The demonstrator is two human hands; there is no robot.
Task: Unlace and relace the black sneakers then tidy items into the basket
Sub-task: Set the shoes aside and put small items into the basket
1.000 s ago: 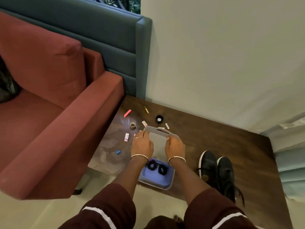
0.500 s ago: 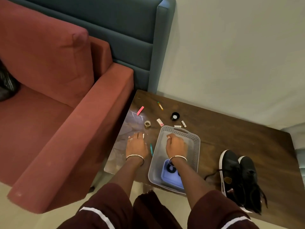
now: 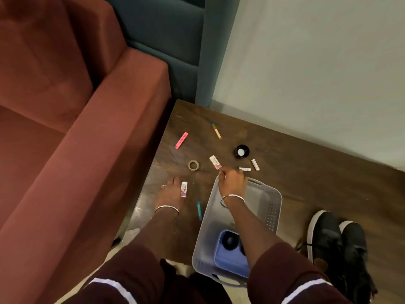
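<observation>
Basket [image 3: 271,211] at table's [image 3: 317,172] front edge, sneakers [image 3: 324,238] beside

Two black sneakers [image 3: 324,238], one basket [image 3: 272,216], one tape roll [image 3: 193,169], one jar [image 3: 241,152], two white boxes [image 3: 215,162].

A maroon sofa [image 3: 65,106] is set at the left, its broad armrest [image 3: 114,137] just beside a dark wooden table [image 3: 317,172]. A teal padded panel [image 3: 175,40] is seen behind it, joined by a plain pale wall [image 3: 306,62].
</observation>
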